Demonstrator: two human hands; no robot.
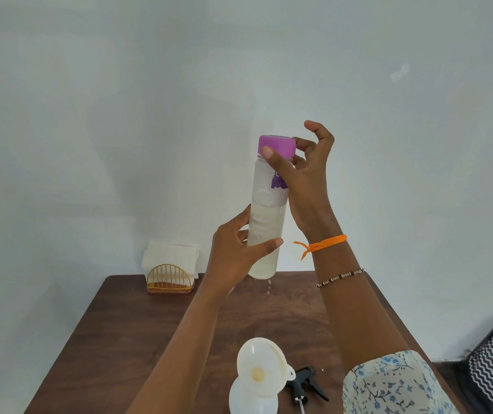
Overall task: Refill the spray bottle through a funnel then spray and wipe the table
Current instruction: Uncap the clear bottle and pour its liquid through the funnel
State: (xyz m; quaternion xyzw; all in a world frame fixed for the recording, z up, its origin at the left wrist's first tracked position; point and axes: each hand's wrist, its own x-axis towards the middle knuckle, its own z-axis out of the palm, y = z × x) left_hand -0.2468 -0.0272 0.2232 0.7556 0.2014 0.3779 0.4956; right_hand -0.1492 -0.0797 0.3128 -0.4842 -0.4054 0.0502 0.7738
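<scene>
I hold the water bottle (264, 222) upright above the bench (137, 330) — left hand (233, 255) wrapped low, right hand (302, 171) pinching its purple cap (276, 145). Next: uncap, then pour into the funnel (261, 366) below — steadily.

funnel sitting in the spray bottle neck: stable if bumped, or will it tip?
Probably tippy: the white funnel already sits tilted in the spray bottle, its wide bowl high above a narrow neck. It looks like thin plastic, so likely light and easy to knock out. The bottle looks nearly empty, so it may topple too.
</scene>
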